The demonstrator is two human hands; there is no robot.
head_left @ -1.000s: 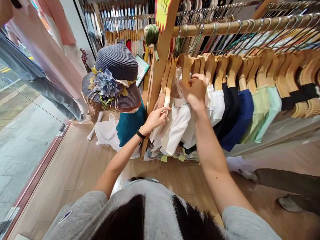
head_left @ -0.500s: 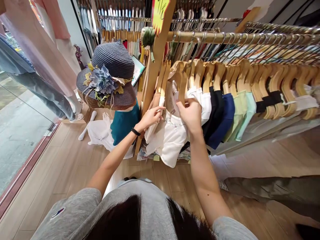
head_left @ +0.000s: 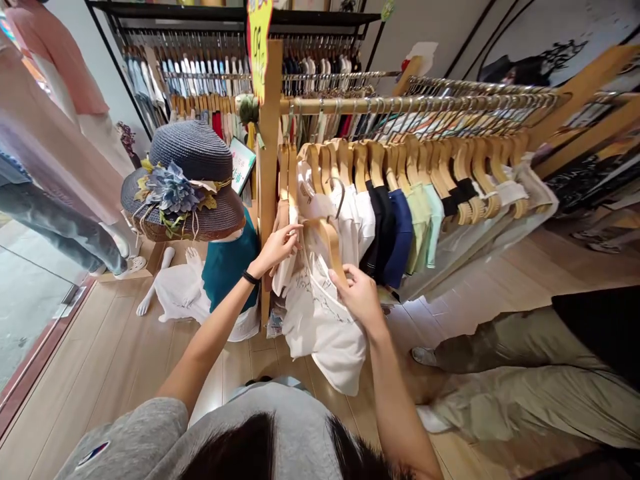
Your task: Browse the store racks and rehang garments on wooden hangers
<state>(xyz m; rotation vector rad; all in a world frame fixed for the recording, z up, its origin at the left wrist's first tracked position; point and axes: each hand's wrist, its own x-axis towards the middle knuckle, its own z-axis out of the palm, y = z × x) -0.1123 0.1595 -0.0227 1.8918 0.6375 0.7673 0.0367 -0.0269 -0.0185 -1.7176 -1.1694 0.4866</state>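
Note:
A wooden hanger [head_left: 331,241] is off the rail, its metal hook free in front of the row. From it hangs a white top [head_left: 320,317] with a thin line pattern below the neckline, tilted toward me. My right hand [head_left: 359,293] grips the hanger's right arm, thumb on top. The fingers of my left hand [head_left: 277,248] are pinched at the hanger's left end, beside the garments at the rack post; the fingertips partly hide what they hold. Behind, a row of white, black, navy [head_left: 399,233] and green tops hangs on wooden hangers.
The wooden rack post [head_left: 270,167] carries a yellow sign [head_left: 259,50]. Left of it stands a dark blue hat [head_left: 193,150] with flowers, above a teal garment [head_left: 233,267]. Mannequins line the window. A person in khaki trousers [head_left: 530,400] is close at right.
The hanger with the white top has come off the rail, down and toward me, in my right hand. My left hand has moved to its left end. The view has shifted right.

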